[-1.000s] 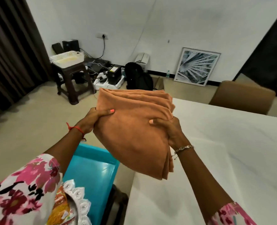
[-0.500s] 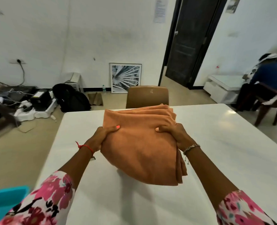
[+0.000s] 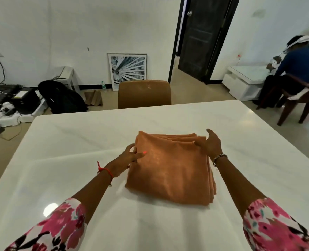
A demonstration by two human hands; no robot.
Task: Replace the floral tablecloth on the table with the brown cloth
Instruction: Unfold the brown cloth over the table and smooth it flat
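Note:
The brown cloth (image 3: 170, 169), folded into a thick square, lies flat on the bare white table (image 3: 77, 142) in front of me. My left hand (image 3: 130, 156) is at its left edge, thumb on top and fingers curled at the edge, still pinching it. My right hand (image 3: 210, 144) rests at the cloth's far right corner, thumb touching the top layer and the fingers spread and lifted off. No floral tablecloth is in view.
A brown chair (image 3: 144, 94) stands at the table's far side. A black bag (image 3: 63, 96) and cables lie on the floor at the left. A seated person (image 3: 295, 75) is at the far right by a white low table (image 3: 244, 82).
I turned from the side of the table to face it. The folded brown cloth, held up in both hands before, now lies on the tabletop, and my right hand has loosened.

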